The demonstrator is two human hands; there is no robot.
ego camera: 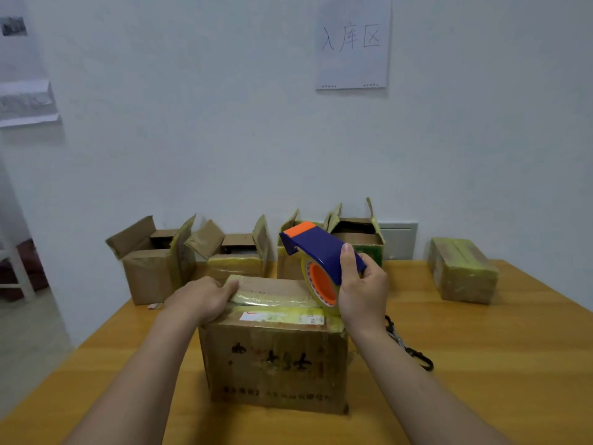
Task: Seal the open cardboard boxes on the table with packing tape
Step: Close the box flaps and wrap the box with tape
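Brown cardboard is filling the middle of the head view: a closed box [276,358] is standing on the near part of the wooden bench [481,364], its top flaps crossed by yellowish tape. The left hand [202,298] is lying palm-down on the box's top left corner, fingers loosely bent, thumb resting on the tape strip. The right hand [362,290] is gripping a blue and orange tape dispenser [321,248], fingers wrapped round its body, and is holding the roll against the box's top right edge. Four open boxes [150,261] are standing in a row along the wall, flaps up. A taped box [462,271] is sitting well apart at the far right. Scissors [410,345] are lying on the bench just beside the right wrist. A paper sign [353,43] is hanging on the wall.
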